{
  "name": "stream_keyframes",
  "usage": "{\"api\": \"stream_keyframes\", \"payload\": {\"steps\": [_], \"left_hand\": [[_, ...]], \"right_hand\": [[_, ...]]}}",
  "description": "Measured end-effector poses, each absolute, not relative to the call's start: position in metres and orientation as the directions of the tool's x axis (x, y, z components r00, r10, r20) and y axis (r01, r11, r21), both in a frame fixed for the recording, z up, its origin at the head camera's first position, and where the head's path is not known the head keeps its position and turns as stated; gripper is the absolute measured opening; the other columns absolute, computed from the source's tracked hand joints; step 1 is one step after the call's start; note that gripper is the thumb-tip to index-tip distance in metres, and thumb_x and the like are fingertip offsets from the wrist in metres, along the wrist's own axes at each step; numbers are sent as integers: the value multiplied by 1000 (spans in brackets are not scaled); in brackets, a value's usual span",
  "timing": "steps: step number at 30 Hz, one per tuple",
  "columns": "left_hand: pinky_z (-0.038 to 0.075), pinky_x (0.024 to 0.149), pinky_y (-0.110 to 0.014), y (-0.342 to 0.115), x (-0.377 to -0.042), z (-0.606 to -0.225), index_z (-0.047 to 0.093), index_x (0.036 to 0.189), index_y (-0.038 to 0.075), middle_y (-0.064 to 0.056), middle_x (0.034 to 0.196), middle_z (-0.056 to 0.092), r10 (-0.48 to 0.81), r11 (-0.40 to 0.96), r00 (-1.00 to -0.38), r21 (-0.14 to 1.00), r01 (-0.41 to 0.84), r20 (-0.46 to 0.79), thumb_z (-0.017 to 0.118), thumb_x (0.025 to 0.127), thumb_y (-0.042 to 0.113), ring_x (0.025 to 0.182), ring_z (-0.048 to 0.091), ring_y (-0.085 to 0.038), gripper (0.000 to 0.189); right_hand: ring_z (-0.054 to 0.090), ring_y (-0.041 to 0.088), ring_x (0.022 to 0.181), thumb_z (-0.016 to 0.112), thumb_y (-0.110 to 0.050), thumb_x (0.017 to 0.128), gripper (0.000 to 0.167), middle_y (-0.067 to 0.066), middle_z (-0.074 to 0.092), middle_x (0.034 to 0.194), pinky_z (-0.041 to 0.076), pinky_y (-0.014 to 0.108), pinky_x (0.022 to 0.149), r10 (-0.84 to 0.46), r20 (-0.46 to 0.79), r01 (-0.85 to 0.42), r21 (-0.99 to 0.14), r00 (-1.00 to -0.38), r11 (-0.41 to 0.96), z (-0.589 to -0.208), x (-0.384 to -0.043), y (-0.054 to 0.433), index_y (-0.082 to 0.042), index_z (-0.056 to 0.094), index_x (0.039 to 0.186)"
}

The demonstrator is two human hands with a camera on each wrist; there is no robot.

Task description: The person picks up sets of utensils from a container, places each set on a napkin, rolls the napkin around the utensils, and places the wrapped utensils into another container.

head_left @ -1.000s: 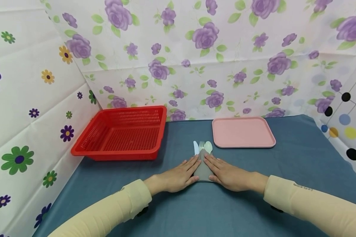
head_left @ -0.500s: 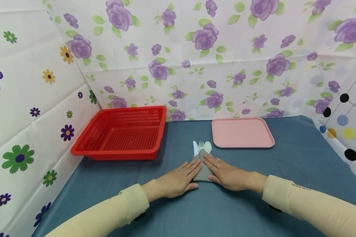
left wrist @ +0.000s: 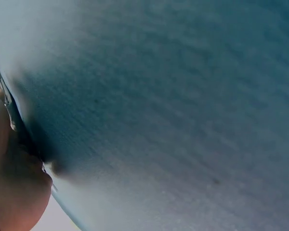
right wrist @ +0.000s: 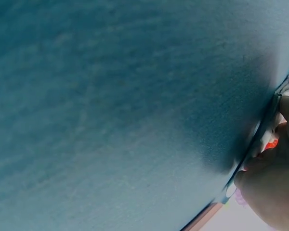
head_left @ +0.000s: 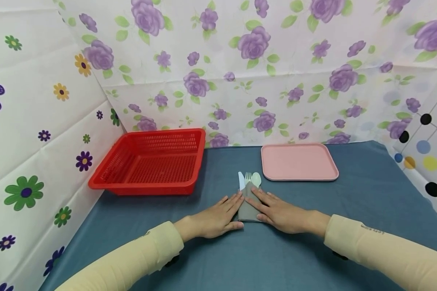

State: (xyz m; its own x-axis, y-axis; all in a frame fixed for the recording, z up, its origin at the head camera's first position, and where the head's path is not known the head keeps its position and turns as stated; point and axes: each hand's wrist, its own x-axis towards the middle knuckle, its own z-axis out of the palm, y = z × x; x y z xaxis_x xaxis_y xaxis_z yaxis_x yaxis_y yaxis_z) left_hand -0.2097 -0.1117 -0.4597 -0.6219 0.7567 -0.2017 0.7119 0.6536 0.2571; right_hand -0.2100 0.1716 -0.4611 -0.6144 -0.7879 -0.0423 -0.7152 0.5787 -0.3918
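Observation:
A folded grey napkin (head_left: 248, 212) lies on the blue cloth in the head view. From its top stick out a pale blue knife (head_left: 241, 180), a fork (head_left: 248, 177) and a pale green spoon (head_left: 256, 179), their lower parts hidden by the napkin. My left hand (head_left: 214, 218) lies with fingertips on the napkin's left edge, fingers straight. On the right side, my right hand (head_left: 282, 212) rests extended fingers on the napkin. Both wrist views show mostly blue cloth, with part of the left hand (left wrist: 14, 187) and of the right hand (right wrist: 274, 178) at their outer edges.
A red perforated basket (head_left: 145, 190) stands at the back left. The pink tray (head_left: 299, 162) lies at the back right. Blue cloth (head_left: 225, 266) covers the table, and floral sheets (head_left: 218, 48) hang behind and at the sides.
My left thumb has come off the napkin's lower edge onto the cloth, and the left hand has shifted slightly left. The right-hand fingers have spread a little on the napkin.

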Motion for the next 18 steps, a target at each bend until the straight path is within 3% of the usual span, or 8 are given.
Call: {"api": "stream_keyframes", "payload": {"steps": [6, 18], "left_hand": [[7, 129, -46, -113, -204, -458, 0, 167, 8, -8, 175, -3, 773, 634, -604, 205, 745, -196, 29, 108, 64, 160, 1, -21, 87], [8, 129, -47, -135, -179, -462, 3, 168, 10, -6, 175, 1, 868, 482, -471, 39, 875, -159, 26, 109, 63, 160, 2, -17, 83]], "right_hand": [[9, 42, 158, 43, -30, 114, 61, 23, 4, 172, 17, 65, 123, -796, -26, -728, -387, -604, 565, -456, -206, 170, -11, 19, 168], [10, 40, 159, 43, -32, 114, 61, 21, 6, 173, 16, 62, 124, -780, -52, -710, -378, -624, 594, -456, -207, 170, -12, 21, 168]]}}
